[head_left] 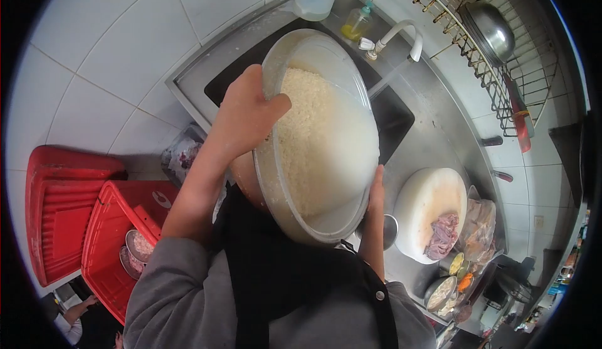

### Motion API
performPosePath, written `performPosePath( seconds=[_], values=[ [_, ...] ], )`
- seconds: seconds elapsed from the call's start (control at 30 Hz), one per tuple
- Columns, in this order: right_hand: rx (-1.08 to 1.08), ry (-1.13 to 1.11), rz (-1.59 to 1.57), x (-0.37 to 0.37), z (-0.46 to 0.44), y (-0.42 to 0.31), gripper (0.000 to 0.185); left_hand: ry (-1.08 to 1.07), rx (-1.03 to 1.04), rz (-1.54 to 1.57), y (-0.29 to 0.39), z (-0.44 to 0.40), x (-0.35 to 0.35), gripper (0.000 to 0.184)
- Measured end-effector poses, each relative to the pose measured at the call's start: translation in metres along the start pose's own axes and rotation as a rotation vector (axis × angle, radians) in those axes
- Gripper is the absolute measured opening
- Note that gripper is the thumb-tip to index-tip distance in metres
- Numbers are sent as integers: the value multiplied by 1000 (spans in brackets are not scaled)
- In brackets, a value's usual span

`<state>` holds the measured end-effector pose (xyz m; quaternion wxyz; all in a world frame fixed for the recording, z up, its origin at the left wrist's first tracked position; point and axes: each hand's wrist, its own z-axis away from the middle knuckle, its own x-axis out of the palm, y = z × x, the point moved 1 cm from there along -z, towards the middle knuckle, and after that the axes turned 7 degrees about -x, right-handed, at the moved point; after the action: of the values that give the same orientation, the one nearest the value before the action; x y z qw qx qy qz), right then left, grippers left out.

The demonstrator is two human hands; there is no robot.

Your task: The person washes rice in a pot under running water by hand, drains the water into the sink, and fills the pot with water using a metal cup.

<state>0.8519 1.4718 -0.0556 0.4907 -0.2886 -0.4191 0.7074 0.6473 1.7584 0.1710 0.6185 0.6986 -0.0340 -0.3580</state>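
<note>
A large pale plastic tub (pixel 268 142) is tilted over the sink. Wet white rice (pixel 304 123) lies along its left side, and cloudy water (pixel 345 139) fills the right side. My left hand (pixel 251 111) grips the rim at the left, its thumb over the edge. On the opposite side my right hand (pixel 375 192) supports the outer wall, its fingers partly hidden by the tub. A white faucet (pixel 401 32) runs a stream of water just beyond the tub, into the dark sink basin (pixel 398 123).
At right are a round white cutting board (pixel 414 192) with raw meat (pixel 443 236), a plastic bag (pixel 480 220) and food bowls (pixel 441 292). A soap bottle (pixel 357 24) stands behind the sink. Red crates (pixel 106 248) are at left; another person's hand (pixel 89 301) shows at lower left.
</note>
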Motion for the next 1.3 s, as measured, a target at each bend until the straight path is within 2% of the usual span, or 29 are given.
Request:
performPosePath(
  seconds=[0.07, 0.17, 0.27, 0.4, 0.47, 0.7, 0.77, 1.0, 1.07, 1.17, 1.3],
  values=[
    [-30, 25, 57, 6, 10, -11, 80, -25, 18, -11, 1, -2, 2, 30],
    [-58, 19, 120, -21, -27, 26, 82, -35, -6, -16, 6, -1, 4, 30],
    [-29, 87, 222, -20, -22, 23, 84, -19, 54, -33, 8, -1, 7, 30],
    [-71, 48, 262, -9, -3, 5, 85, -45, 13, -29, 13, -1, 9, 30],
    [-20, 74, 331, -11, -4, 5, 87, -48, 32, -29, 16, -1, 11, 29],
    [-21, 64, 332, -19, -15, 17, 84, -57, 18, -33, 21, -2, 16, 29],
    [4, 89, 488, -22, -21, 19, 86, -56, 36, -2, 20, -3, 18, 30],
    [-67, 43, 477, -28, -31, 30, 87, -52, 72, -57, 23, -5, 22, 31],
    [48, -11, 287, -30, -35, 36, 88, -60, 72, -18, 23, -6, 24, 31],
    [18, -56, 242, -10, -5, 5, 89, -132, -35, -58, 27, -5, 24, 34],
    [30, -55, 309, -23, -24, 24, 89, -124, -6, -82, 31, -6, 26, 35]
  ],
)
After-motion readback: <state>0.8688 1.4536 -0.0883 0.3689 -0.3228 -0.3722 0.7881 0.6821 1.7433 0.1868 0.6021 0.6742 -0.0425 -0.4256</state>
